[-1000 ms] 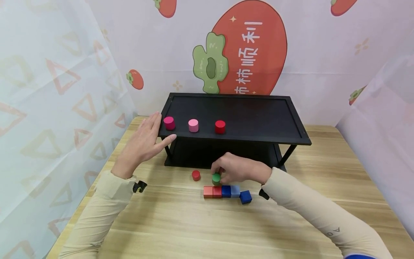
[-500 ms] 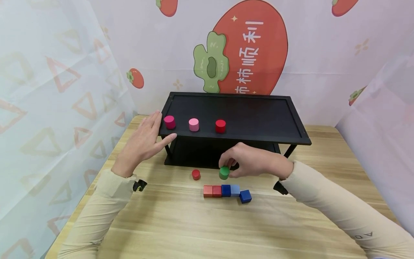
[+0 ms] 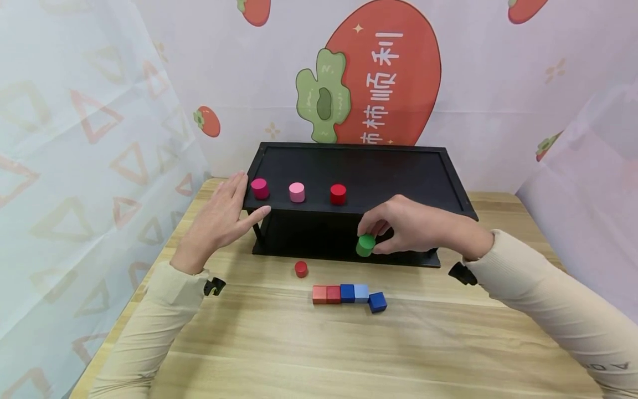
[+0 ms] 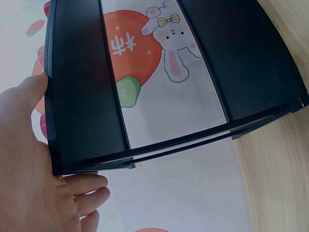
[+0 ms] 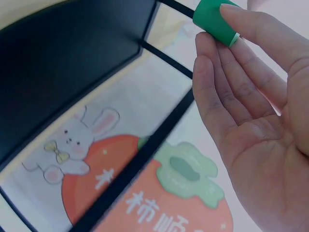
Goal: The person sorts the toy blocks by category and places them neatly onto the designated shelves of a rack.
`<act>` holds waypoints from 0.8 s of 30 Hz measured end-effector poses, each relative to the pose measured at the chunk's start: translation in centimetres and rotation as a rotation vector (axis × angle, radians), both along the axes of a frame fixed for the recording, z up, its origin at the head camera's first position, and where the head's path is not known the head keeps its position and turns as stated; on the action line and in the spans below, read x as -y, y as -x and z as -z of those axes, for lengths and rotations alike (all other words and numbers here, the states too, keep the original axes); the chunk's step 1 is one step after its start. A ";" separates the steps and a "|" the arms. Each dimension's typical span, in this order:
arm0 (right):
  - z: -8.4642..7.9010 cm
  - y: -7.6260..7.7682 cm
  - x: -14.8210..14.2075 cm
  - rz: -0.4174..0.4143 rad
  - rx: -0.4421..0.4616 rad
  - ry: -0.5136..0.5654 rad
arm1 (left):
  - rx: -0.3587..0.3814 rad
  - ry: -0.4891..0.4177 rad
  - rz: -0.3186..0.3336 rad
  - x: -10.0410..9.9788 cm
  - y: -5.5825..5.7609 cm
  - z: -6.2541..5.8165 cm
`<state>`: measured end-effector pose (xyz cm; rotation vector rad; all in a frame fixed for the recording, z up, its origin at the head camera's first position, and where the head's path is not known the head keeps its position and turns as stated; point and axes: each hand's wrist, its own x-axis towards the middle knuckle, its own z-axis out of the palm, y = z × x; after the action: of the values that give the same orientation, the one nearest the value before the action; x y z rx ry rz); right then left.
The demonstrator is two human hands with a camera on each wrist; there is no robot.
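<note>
A green cylinder block (image 3: 365, 245) is pinched between the thumb and fingers of my right hand (image 3: 408, 224), in the air before the front edge of the black two-tier shelf (image 3: 389, 172). The right wrist view shows the same green block (image 5: 216, 20) at the fingertips. My left hand (image 3: 219, 219) rests against the shelf's left end, its fingers straight; in the left wrist view the thumb lies along the shelf edge (image 4: 49, 121). On the top board stand a magenta cylinder (image 3: 260, 189), a pink cylinder (image 3: 296, 192) and a red cylinder (image 3: 338, 194), spaced apart along the front.
On the wooden table (image 3: 279, 343) before the shelf lies a small red cylinder (image 3: 301, 269). Nearby, a row of red and blue cubes (image 3: 340, 293) sits together, with a dark blue cube (image 3: 377, 302) turned askew at its right end. A printed cloth (image 3: 488, 111) hangs behind.
My right hand has lifted the green cylinder from behind the cubes and carried it up and to the right, toward the shelf's front edge. The left hand has stayed in place.
</note>
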<state>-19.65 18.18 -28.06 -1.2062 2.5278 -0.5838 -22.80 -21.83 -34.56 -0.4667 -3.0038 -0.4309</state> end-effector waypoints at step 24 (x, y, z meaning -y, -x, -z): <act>-4.3 4.9 -0.8 0.208 -0.082 0.015 | 0.006 0.015 -0.003 -0.2 -0.2 -0.2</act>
<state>-24.55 18.95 -23.72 -0.9979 2.7438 -0.6132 -22.57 -21.60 -34.34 -0.4624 -3.0148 -0.4100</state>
